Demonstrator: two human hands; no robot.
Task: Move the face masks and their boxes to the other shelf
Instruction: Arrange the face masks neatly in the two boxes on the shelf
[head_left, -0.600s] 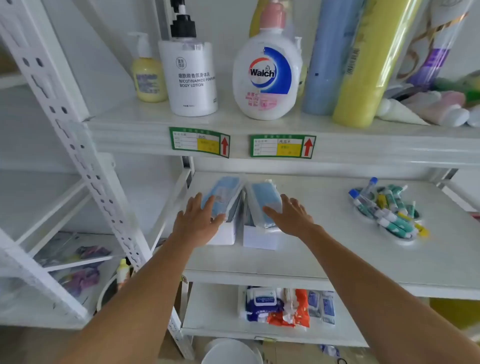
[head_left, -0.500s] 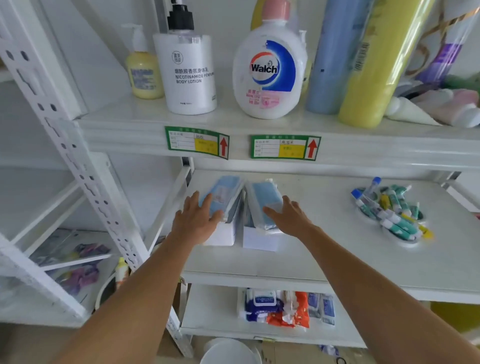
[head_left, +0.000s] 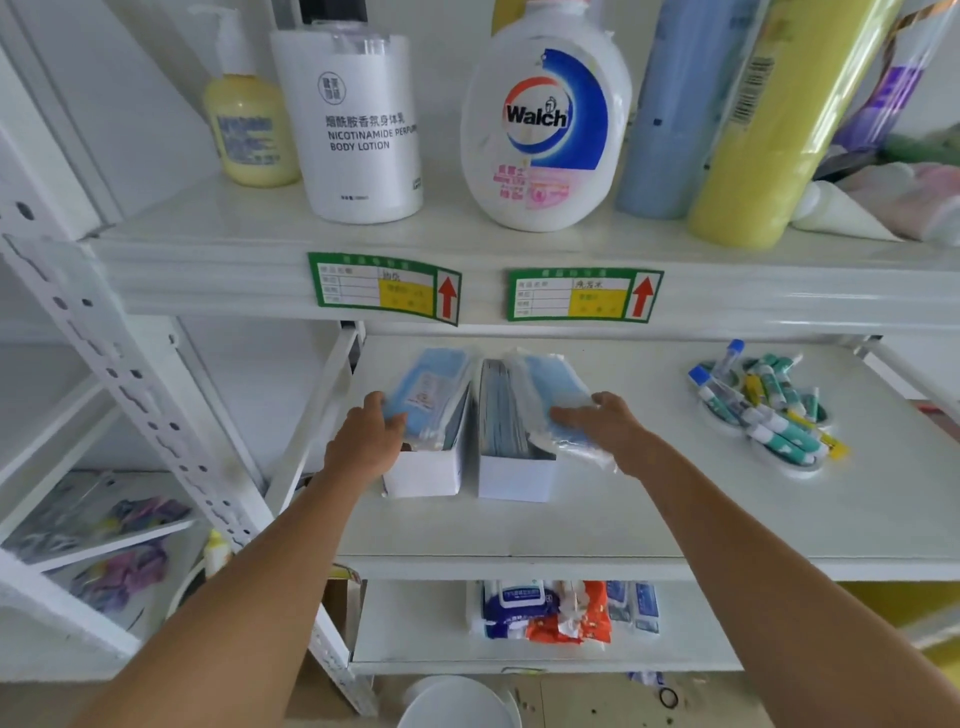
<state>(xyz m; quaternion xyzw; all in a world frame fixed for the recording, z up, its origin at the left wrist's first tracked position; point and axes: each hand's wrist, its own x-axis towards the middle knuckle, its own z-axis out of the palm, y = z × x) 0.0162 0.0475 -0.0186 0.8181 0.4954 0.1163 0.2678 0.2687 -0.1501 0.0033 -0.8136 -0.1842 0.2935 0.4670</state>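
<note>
**Two boxes, two mask packs, both hands on them**

We count two white boxes on the middle shelf (head_left: 597, 525), side by side near its left end: the left box (head_left: 426, 475) and the right box (head_left: 514, 478). Each carries one wrapped pack of blue masks, the left pack (head_left: 431, 389) and the right pack (head_left: 556, 395), which overhangs its box on the right; loose masks stand on edge inside the right box. Our left hand (head_left: 366, 441) curls over the near end of the left pack at the box's outer side. Our right hand (head_left: 605, 423) lies with fingers spread on the right pack, thumb at its far side.

To the right, well apart, sits a pile of small tubes (head_left: 763, 410). The upper shelf (head_left: 519, 291) hangs low over the boxes, carrying a lotion bottle (head_left: 358, 130) and a Walch bottle (head_left: 545, 124). Bare shelf lies in front of the boxes up to the near edge.
</note>
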